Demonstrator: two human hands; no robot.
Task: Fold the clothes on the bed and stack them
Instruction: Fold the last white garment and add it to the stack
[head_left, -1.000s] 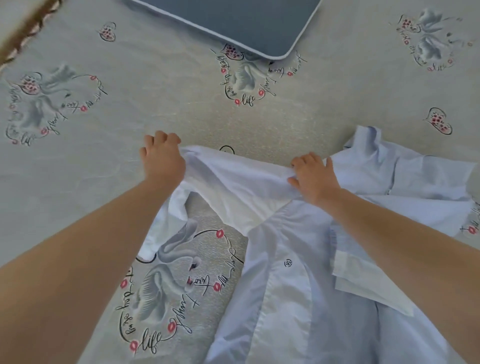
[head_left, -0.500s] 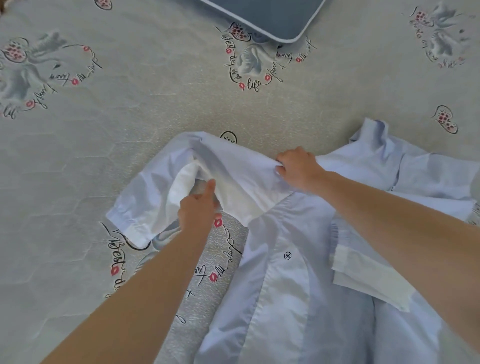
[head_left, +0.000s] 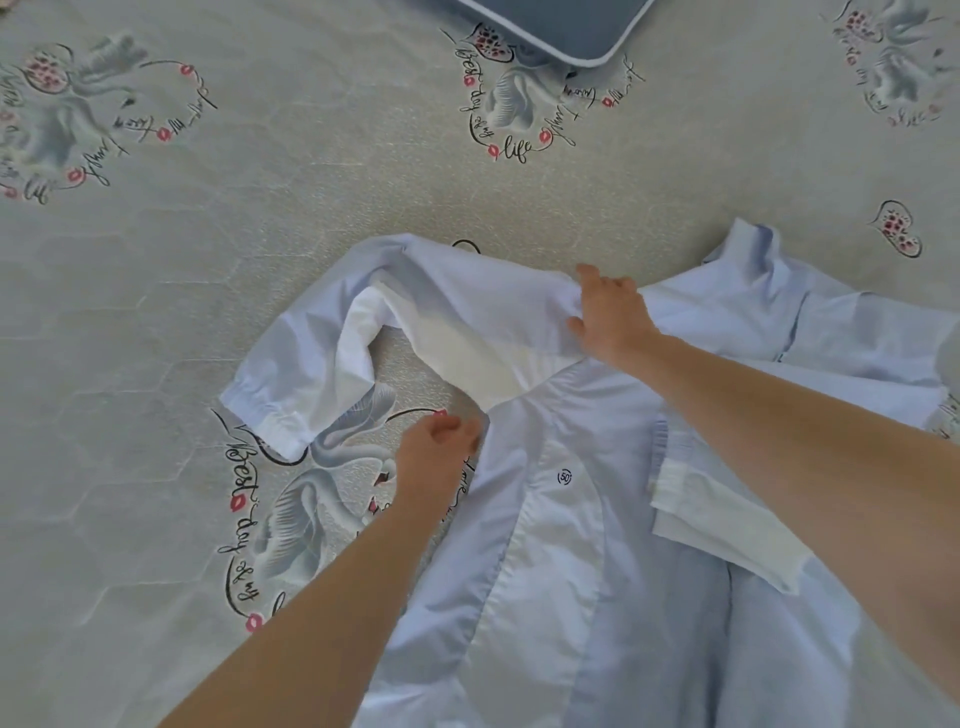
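Observation:
A pale blue and white shirt (head_left: 561, 519) lies spread on the bed, its collar (head_left: 748, 244) toward the far right. Its left sleeve (head_left: 322, 353) bends out to the left and back down, cuff near the swan print. My right hand (head_left: 608, 317) grips the cloth at the shoulder where the sleeve joins the body. At the shirt's left side seam, just under the armpit, sits my left hand (head_left: 436, 452) with curled fingers touching the edge; whether it pinches the cloth is hidden.
The bed sheet (head_left: 260, 234) is grey with swan and script prints. A dark blue pillow (head_left: 561, 26) with white piping lies at the far edge, top centre. A second sleeve (head_left: 727, 530) is folded across the shirt body under my right forearm.
My left hand let go of the sleeve's far end and came down and right to the side seam under the armpit. The sleeve dropped flat. My right hand stays at the shoulder.

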